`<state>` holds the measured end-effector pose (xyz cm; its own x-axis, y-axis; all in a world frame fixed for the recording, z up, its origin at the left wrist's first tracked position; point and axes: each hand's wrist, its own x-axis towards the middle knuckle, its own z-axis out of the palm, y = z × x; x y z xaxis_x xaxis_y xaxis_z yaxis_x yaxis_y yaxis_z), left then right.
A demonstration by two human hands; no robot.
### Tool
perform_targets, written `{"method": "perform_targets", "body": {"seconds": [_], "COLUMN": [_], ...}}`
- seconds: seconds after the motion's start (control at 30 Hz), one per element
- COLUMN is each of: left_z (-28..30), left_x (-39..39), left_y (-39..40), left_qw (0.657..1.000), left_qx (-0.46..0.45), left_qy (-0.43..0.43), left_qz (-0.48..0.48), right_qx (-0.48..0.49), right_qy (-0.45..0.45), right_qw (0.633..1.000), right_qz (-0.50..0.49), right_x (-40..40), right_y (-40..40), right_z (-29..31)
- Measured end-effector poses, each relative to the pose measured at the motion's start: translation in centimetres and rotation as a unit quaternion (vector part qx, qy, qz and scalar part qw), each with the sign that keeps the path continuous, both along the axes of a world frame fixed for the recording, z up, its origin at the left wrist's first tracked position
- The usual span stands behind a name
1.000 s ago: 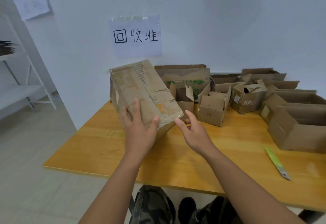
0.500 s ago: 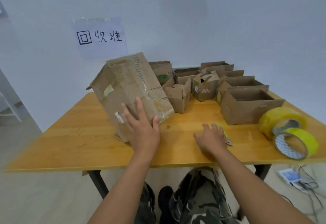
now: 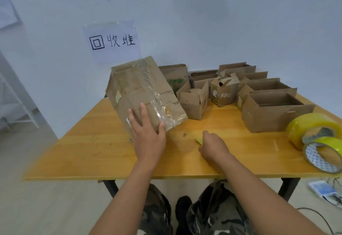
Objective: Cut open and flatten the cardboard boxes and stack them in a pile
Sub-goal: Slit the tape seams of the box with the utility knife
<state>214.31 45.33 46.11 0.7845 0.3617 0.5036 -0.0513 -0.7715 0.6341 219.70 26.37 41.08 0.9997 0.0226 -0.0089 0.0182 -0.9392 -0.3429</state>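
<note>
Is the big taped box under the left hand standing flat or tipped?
Tipped. The taped box leans on its lower edge on the table, top tilted toward the wall, with the left hand steadying it.

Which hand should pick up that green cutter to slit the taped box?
Probably the right hand: it lies on the green cutter, while the left hand steadies the tilted taped box.

Bare forearms with no sleeves, camouflage-patterned trousers (image 3: 218, 208), and dark shoes (image 3: 183, 204).
</note>
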Motion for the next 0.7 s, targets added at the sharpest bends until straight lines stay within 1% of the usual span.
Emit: {"method": "perform_targets", "body": {"seconds": [0.1, 0.17, 0.23, 0.3, 0.33, 0.37, 0.4, 0.47, 0.5, 0.53, 0.6, 0.67, 0.7], "left_z": [0.8, 1.2, 1.3, 1.4, 1.4, 1.4, 1.5, 1.5, 1.5, 1.5, 1.4, 1.4, 1.4], "left_x": [0.3, 0.6, 1.0, 1.3, 1.4, 1.5, 1.5, 1.5, 1.5, 1.4, 1.2, 1.0, 0.9], "left_y": [1.1, 1.8, 2.5, 3.2, 3.6, 4.0, 4.5, 5.7, 6.4, 7.1, 8.7, 10.0, 10.4], "left_qw": [1.0, 1.0, 1.0, 1.0, 1.0, 1.0, 0.999, 0.999, 0.999, 0.998, 0.998, 0.998, 0.998], "left_qx": [-0.003, -0.001, 0.003, 0.005, 0.006, 0.008, 0.009, 0.01, 0.011, 0.009, -0.001, -0.005, -0.003], "left_qy": [-0.006, -0.004, -0.002, 0.001, 0.002, 0.003, 0.004, 0.004, 0.004, 0.005, 0.007, 0.006, 0.003], "left_qz": [0.01, 0.012, 0.015, 0.02, 0.024, 0.03, 0.035, 0.046, 0.052, 0.056, 0.067, 0.069, 0.06], "right_qx": [-0.012, 0.017, 0.097, 0.216, 0.284, 0.356, 0.433, 0.576, 0.629, 0.669, 0.718, 0.743, 0.748], "right_qy": [0.019, 0.023, -0.013, -0.087, -0.123, -0.148, -0.154, -0.113, -0.085, -0.057, -0.008, 0.015, 0.02], "right_qw": [1.0, 0.998, 0.992, 0.97, 0.949, 0.922, 0.888, 0.81, 0.772, 0.74, 0.691, 0.658, 0.65], "right_qz": [-0.017, -0.049, -0.081, -0.072, -0.056, -0.04, -0.029, -0.005, 0.015, 0.04, 0.086, 0.12, 0.131], "right_x": [1.1, 1.7, 2.0, 2.3, 2.3, 2.3, 2.4, 2.7, 2.9, 3.0, 3.3, 3.7, 3.9], "right_y": [1.0, 1.2, 1.3, 1.4, 1.8, 2.3, 3.0, 5.1, 6.3, 7.6, 10.3, 13.0, 14.2], "right_z": [0.9, 1.9, 3.5, 5.4, 6.5, 7.5, 8.6, 10.5, 11.1, 11.8, 12.4, 12.8, 12.9]}}
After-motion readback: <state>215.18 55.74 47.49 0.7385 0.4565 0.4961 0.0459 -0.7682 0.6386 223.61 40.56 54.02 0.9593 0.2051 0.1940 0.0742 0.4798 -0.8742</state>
